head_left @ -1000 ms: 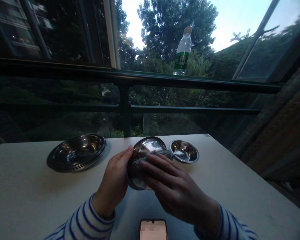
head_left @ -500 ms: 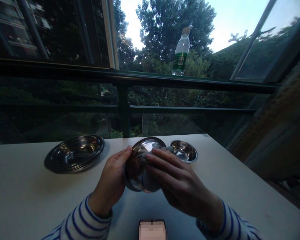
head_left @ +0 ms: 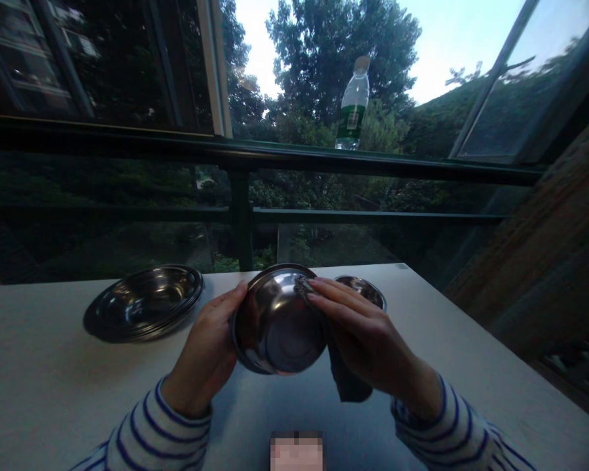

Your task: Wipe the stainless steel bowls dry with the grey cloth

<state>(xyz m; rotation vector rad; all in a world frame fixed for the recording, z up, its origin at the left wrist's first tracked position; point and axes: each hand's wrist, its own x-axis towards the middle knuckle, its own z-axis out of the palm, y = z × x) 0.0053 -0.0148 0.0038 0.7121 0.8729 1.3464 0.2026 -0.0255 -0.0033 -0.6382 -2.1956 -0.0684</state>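
Observation:
A steel bowl (head_left: 277, 324) is held tilted toward me above the white table (head_left: 53, 392). My left hand (head_left: 206, 350) grips its left rim, fingers curled round the edge. My right hand (head_left: 366, 333) is closed on a dark grey cloth (head_left: 346, 383), pressing a fold of it against the bowl's upper right rim while the rest hangs down below the hand. Both wrists wear blue-and-white striped sleeves.
A stack of larger steel bowls (head_left: 144, 307) sits at the left of the table. A small steel bowl (head_left: 368, 291) stands behind my right hand. A phone (head_left: 297, 451) lies at the near edge. A plastic water bottle (head_left: 351, 104) stands on the black railing (head_left: 275, 157).
The bowl has turned so its inside faces me. My right hand slid with the cloth from the bowl's inside to its right rim, and the cloth now hangs below the hand.

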